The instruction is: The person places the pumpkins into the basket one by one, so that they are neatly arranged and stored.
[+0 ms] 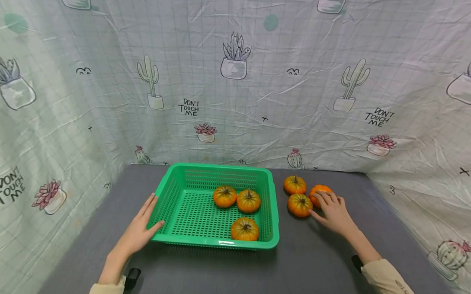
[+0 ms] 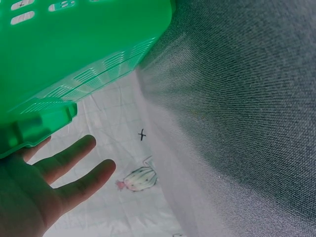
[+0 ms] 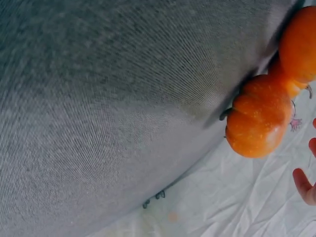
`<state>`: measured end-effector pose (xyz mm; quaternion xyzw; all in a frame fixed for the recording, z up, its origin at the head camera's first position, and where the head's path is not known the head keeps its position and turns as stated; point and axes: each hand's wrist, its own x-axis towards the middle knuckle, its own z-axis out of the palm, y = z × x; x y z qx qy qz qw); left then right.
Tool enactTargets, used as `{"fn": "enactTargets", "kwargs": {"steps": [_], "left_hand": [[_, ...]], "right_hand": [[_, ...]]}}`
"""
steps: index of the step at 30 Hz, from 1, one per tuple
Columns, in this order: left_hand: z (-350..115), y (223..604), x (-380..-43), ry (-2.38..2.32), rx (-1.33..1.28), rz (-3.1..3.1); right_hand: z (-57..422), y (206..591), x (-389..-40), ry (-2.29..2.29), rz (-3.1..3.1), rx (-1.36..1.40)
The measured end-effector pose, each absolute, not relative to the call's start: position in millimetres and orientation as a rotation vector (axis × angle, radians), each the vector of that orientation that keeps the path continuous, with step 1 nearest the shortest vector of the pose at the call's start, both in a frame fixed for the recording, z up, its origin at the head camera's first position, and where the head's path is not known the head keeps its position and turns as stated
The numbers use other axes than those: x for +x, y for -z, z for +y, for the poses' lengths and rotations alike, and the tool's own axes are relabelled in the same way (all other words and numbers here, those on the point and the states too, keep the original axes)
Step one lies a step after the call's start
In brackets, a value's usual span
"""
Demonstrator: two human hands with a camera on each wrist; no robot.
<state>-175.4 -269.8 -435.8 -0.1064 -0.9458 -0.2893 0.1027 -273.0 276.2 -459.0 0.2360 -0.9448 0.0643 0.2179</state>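
A green plastic basket holds three small orange pumpkins, one of them near its front wall. My left hand rests at the basket's left rim, fingers extended and thumb over the edge; the left wrist view shows the spread fingers beside the green wall. Right of the basket are three more pumpkins: a rear one, a front one and a right one. Over the right one hovers my right hand, partly hiding it. In the right wrist view, its fingertips appear apart from the nearest pumpkin.
A dark grey cloth covers the table. Around its back and sides hangs a pale curtain printed with cacti and lettering. Dark straps sit at both wrists, below beige sleeves.
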Motion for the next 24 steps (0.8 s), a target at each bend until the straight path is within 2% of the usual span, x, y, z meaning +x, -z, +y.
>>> {"fn": "enactTargets", "kwargs": {"steps": [24], "left_hand": [[-269.6,435.8,-175.0,0.842,-0.310,-2.798]], "right_hand": [[261.1,472.5,-290.2,-0.260,-2.783,0.652]]}}
